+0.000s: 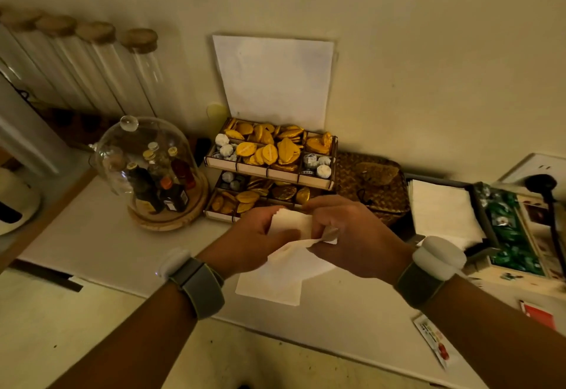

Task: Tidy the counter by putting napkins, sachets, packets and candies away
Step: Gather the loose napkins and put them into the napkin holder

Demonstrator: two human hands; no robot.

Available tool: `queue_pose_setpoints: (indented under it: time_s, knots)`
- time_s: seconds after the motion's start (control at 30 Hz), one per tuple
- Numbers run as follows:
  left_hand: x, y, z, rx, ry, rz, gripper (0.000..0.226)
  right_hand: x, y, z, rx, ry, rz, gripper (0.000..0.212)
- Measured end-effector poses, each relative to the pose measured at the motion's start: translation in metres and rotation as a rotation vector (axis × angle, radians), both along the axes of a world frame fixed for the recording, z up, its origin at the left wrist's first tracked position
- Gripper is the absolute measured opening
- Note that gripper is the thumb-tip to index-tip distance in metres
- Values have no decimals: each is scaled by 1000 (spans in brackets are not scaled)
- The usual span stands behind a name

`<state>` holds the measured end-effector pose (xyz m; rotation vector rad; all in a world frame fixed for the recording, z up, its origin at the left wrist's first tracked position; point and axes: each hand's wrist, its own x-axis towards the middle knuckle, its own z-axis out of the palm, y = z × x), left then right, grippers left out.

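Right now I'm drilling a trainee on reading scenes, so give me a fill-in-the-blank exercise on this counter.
1. Both hands, the left hand and the right hand, hold a white ____.
2. The small bottles stand under a glass ____.
3. The gold-wrapped candies lie in a two-tier ____ organizer.
4. The woven basket sits to the ____ of that organizer.

Missing words: napkin; dome; wooden; right

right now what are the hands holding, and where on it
Both hands hold one white napkin above the counter. The left hand pinches its left edge, thumb on top; the right hand grips its right edge. The lower part hangs loose.
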<state>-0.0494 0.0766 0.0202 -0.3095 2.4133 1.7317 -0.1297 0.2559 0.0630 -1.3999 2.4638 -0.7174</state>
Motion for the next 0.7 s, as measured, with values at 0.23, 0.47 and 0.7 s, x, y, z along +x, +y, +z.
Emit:
queue_pose_setpoints:
  time_s: [0.23, 0.47, 0.7]
  knots:
    - [20, -11, -19, 381, -110, 192, 41, 2, 5, -20, -142, -233, -172, 33]
    - [41, -17, -53, 487, -111, 344, 59, 6, -5, -44, -411, -787, -409, 50]
    - [33, -35, -73, 361, -246, 474, 39, 32, -25, -97, -266, -897, -686, 70]
